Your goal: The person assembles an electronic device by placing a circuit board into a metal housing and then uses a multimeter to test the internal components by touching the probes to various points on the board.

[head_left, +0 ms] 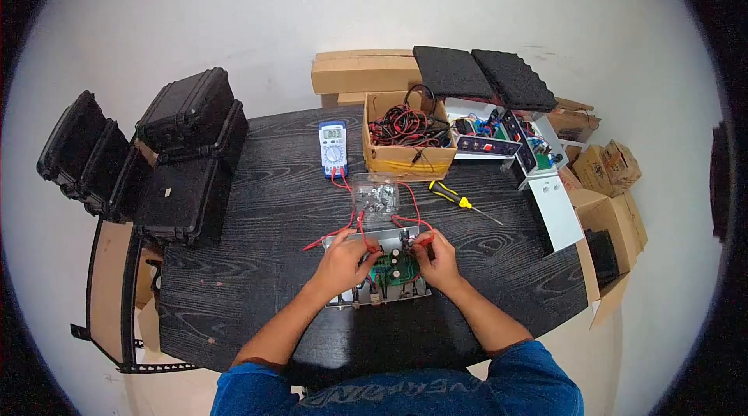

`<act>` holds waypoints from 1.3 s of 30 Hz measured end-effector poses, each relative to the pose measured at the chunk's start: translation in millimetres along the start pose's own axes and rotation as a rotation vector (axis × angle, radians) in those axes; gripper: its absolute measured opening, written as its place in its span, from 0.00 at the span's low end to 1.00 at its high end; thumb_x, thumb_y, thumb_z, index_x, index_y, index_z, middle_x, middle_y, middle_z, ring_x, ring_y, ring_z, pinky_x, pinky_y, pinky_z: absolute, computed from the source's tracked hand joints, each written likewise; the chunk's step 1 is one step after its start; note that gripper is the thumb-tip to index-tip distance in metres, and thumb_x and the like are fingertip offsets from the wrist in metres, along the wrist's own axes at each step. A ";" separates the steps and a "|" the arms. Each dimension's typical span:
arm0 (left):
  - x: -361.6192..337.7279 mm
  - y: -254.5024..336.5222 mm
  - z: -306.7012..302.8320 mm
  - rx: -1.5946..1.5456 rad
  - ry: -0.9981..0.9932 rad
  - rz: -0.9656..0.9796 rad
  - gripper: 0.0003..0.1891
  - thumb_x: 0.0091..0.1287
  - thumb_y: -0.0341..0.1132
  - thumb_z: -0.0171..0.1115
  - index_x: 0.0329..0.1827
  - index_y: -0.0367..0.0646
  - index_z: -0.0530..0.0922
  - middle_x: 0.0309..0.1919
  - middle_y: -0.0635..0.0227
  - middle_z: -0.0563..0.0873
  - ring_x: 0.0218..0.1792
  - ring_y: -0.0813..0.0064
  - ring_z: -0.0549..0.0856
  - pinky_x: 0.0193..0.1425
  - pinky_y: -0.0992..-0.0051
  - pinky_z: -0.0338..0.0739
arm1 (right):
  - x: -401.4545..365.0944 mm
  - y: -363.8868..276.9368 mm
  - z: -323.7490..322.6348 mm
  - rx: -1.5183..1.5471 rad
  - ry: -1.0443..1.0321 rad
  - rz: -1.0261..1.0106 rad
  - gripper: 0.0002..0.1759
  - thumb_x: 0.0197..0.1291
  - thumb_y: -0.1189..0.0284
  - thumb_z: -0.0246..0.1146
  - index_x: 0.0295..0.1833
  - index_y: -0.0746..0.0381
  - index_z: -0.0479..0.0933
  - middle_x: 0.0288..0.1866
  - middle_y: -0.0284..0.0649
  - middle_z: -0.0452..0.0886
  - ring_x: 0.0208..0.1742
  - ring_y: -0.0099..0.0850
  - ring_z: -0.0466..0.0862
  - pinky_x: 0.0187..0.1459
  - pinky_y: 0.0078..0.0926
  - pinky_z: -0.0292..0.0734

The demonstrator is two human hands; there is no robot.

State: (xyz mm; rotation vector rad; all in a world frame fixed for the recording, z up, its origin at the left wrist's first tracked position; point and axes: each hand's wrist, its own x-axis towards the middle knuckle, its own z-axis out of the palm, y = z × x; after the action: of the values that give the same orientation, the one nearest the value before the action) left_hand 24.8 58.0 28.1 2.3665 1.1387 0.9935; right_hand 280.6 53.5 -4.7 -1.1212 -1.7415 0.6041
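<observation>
A green circuit board [395, 269] with upright capacitors lies in an open metal chassis [336, 294] near the front of the table. My left hand [340, 264] is over the board's left side, fingers closed on the end of a red test lead [361, 227]. My right hand [439, 262] is at the upper right of the board, pinching another red lead end [425, 240]; its tip is hidden by my fingers. Just behind the chassis sits a clear plastic box [375, 196] of small parts. A blue multimeter [333, 149] reads about 003, with red leads plugged in.
A cardboard box [409, 162] of tangled red and black leads stands at the back. To its right are opened electronic units [487, 148]. A yellow-black screwdriver [452, 195] lies right of the plastic box. Black hard cases [183, 198] are stacked left; cartons [604, 170] stand right.
</observation>
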 end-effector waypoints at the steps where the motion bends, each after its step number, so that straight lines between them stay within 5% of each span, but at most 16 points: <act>1: -0.1 -0.1 0.0 -0.001 -0.007 -0.001 0.06 0.68 0.32 0.70 0.44 0.43 0.86 0.40 0.63 0.92 0.43 0.58 0.91 0.70 0.53 0.74 | 0.2 -1.2 -0.3 0.003 0.000 0.003 0.06 0.72 0.74 0.67 0.48 0.65 0.79 0.41 0.45 0.84 0.37 0.38 0.87 0.40 0.32 0.82; 6: 1.4 0.8 -1.5 -0.024 -0.009 -0.023 0.07 0.69 0.33 0.71 0.45 0.43 0.84 0.35 0.63 0.91 0.39 0.59 0.90 0.73 0.53 0.72 | -0.9 8.3 1.8 -0.032 0.025 -0.077 0.06 0.71 0.74 0.67 0.47 0.65 0.80 0.42 0.44 0.83 0.39 0.36 0.87 0.42 0.32 0.82; 13: 0.4 -1.4 3.1 -0.212 0.189 -0.051 0.06 0.69 0.28 0.71 0.45 0.40 0.83 0.40 0.59 0.91 0.43 0.58 0.91 0.56 0.62 0.83 | -9.0 26.1 10.1 0.146 0.304 -0.014 0.10 0.75 0.67 0.66 0.46 0.64 0.79 0.42 0.43 0.83 0.38 0.34 0.83 0.41 0.30 0.78; 21: -2.2 -2.8 3.7 -0.248 0.197 -0.145 0.06 0.70 0.27 0.70 0.46 0.39 0.82 0.41 0.58 0.91 0.43 0.58 0.92 0.50 0.63 0.85 | -9.2 31.3 10.2 0.172 0.242 0.037 0.14 0.78 0.63 0.63 0.45 0.65 0.78 0.40 0.41 0.83 0.36 0.29 0.82 0.39 0.29 0.78; 27: -1.1 -10.3 1.9 -0.387 0.329 -0.158 0.05 0.75 0.28 0.65 0.48 0.37 0.79 0.40 0.59 0.91 0.44 0.68 0.91 0.51 0.68 0.84 | -4.5 39.0 8.3 0.175 0.224 0.059 0.14 0.82 0.62 0.58 0.47 0.63 0.75 0.34 0.34 0.83 0.33 0.20 0.81 0.34 0.21 0.77; 30: 13.4 -20.0 -15.1 -0.586 0.497 -0.187 0.06 0.82 0.27 0.52 0.46 0.36 0.77 0.44 0.62 0.88 0.48 0.74 0.86 0.58 0.71 0.81 | -0.6 41.8 8.9 0.263 0.256 0.164 0.13 0.82 0.62 0.58 0.48 0.61 0.75 0.33 0.32 0.83 0.31 0.18 0.80 0.33 0.20 0.76; 34: 41.1 -56.5 -43.5 -0.754 0.673 -0.344 0.05 0.83 0.30 0.54 0.53 0.38 0.73 0.41 0.68 0.85 0.40 0.81 0.82 0.49 0.73 0.80 | 4.1 33.7 12.1 0.415 0.279 0.250 0.12 0.80 0.64 0.61 0.47 0.62 0.75 0.32 0.25 0.75 0.30 0.13 0.70 0.32 0.16 0.66; 37: 69.9 -96.2 -47.4 -0.453 0.701 -0.274 0.08 0.78 0.34 0.62 0.50 0.40 0.75 0.39 0.65 0.86 0.39 0.73 0.85 0.47 0.70 0.81 | 2.7 44.1 11.1 0.345 0.258 0.261 0.10 0.79 0.67 0.62 0.46 0.62 0.76 0.28 0.22 0.73 0.28 0.11 0.68 0.29 0.16 0.63; 39: 85.0 -95.3 -61.4 0.025 0.534 -0.310 0.09 0.72 0.35 0.66 0.48 0.41 0.77 0.39 0.61 0.86 0.40 0.64 0.87 0.47 0.66 0.82 | 4.6 40.4 12.0 0.376 0.275 0.271 0.09 0.78 0.68 0.62 0.46 0.63 0.76 0.27 0.22 0.73 0.27 0.10 0.67 0.29 0.16 0.62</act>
State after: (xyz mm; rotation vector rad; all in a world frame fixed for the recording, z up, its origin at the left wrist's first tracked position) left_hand -34.1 183.7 56.3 1.8995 1.6457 1.5421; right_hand 286.1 77.1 -39.4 -1.1169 -1.1910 0.8589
